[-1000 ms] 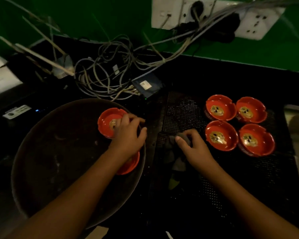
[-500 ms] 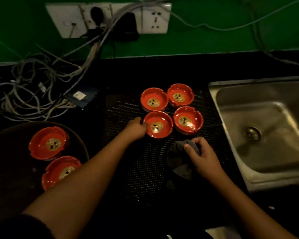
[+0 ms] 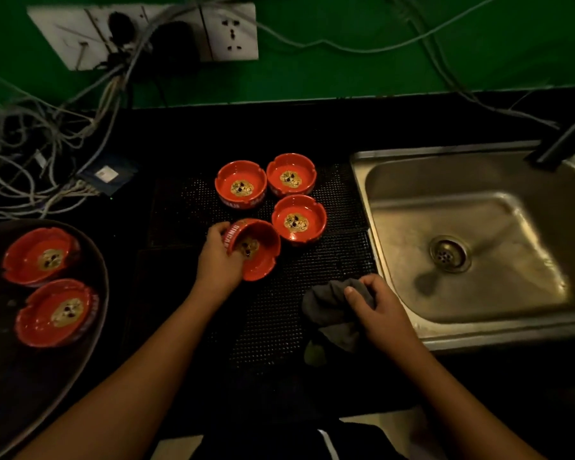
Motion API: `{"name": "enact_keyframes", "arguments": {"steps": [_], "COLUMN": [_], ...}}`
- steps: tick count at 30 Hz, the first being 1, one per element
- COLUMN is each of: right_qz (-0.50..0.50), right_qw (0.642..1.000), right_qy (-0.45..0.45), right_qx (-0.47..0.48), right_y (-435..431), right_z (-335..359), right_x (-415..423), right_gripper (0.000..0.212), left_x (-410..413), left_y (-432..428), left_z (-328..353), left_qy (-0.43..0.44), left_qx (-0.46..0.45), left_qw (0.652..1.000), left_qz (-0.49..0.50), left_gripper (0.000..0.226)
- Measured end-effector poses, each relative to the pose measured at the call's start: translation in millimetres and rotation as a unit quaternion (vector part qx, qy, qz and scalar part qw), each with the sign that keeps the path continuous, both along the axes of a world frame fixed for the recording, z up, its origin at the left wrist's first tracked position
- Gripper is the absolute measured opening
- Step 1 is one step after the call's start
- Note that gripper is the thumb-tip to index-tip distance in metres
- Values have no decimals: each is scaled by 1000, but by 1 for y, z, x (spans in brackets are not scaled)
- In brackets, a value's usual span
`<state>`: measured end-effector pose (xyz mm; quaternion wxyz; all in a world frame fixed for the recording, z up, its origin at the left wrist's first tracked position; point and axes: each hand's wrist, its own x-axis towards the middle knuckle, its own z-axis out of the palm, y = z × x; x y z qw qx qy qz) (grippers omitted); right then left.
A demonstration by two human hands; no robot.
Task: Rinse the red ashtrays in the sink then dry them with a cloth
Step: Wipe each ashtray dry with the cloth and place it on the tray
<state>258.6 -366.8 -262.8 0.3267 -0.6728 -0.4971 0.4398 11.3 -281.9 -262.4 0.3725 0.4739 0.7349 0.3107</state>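
Half a second before, our left hand (image 3: 218,260) only touched the near ashtray (image 3: 259,260) as it sat flat on the black mat (image 3: 186,214). At this moment we had tipped it up on its edge, with its open side turned to the right. Our head had moved a bit too, so more of the sink (image 3: 359,180) showed.

What could go wrong? The ashtray looked smooth, and we held it by one side only. It could slip out, bang into the ashtray just beside it (image 3: 298,218), and chip. A mess of wires (image 3: 30,167) and a wall plug board (image 3: 228,31) sat to the left, so drips carried that way would be bad.

Our left fingers were curled over the outside wall of the tipped ashtray and gripped it. We could not tell where the thumb sat. Our right hand (image 3: 382,307) was bunched tight around the grey cloth (image 3: 332,310), thumb pressed on top, just beside the sink's edge.

Two more ashtrays (image 3: 240,184) (image 3: 291,175) stood upright on the mat. Another two (image 3: 40,255) (image 3: 58,313) lay on the round tray (image 3: 0,376) far to the left. None was in the sink.
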Motion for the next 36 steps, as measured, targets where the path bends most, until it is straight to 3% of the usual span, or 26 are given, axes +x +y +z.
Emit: {"name": "enact_keyframes", "arguments": {"steps": [5,9,12,16,18,21,23,26,29,33,36], "right_qz": [19,30,20,-9,-8,-21,-37,-47,-46,-65,-39], "right_qw": [1000,995,969,888,879,905,926,946,950,929,940], "right_qy": [19,78,212,434,457,414,373,321,296,309,240], "right_qx": [-13,-58,-127,-153,-136,-89,-54,8,84,191,238], "right_y": [-6,-6,-11,-15,-12,-7,-4,-1,7,19,25], "right_z": [8,20,30,45,55,68,75,90,108,141,150], "right_x": [20,36,41,40,39,33,28,17,0,-23,-40], "right_gripper": [6,9,20,33,38,44,49,43,24,24,27], "left_x": [32,54,66,75,77,76,76,72,63,46,37], "left_y": [-24,-39,-44,-50,-49,-48,-50,-47,-43,-48,-50], "left_z": [5,15,28,47,54,59,61,62,64,62,62], "left_qy": [26,113,169,221,214,197,101,-87,-246,-346,-447], "left_qx": [11,116,205,333,363,380,318,119,-30,-117,-175], "left_qw": [999,983,953,898,890,891,936,989,965,930,877], "left_qz": [-22,-82,-144,-187,-176,-154,-115,3,85,33,-9], "left_gripper": [43,44,47,66,67,52,47,37,21,28,45]}}
